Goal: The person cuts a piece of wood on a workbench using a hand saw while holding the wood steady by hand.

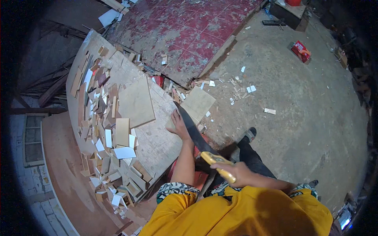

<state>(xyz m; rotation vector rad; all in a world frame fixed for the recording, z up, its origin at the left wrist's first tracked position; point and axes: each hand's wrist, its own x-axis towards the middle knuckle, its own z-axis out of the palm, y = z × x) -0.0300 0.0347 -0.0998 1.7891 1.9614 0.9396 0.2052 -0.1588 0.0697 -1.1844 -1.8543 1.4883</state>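
My right hand (pixel 238 174) is closed around the yellow handle of a handsaw (pixel 194 131). Its dark blade slants up and left to the edge of the workbench (pixel 155 135). Beside the blade, my left hand (pixel 179 125) lies flat with fingers stretched on a pale piece of wood (pixel 170 124) at the bench edge. A square pale plywood panel (pixel 200 103) shows on the blade's other side. Whether it joins the piece under my left hand, I cannot tell, as the blade and hand hide the line between them.
Many wood and white board offcuts (pixel 123 152) crowd the bench's left side, near a large flat panel (pixel 136 103). Scraps litter the concrete floor (pixel 303 129) and the red tiled platform (pixel 181 31). A red package (pixel 301 52) lies at the far right. My foot (pixel 250 134) stands near the bench.
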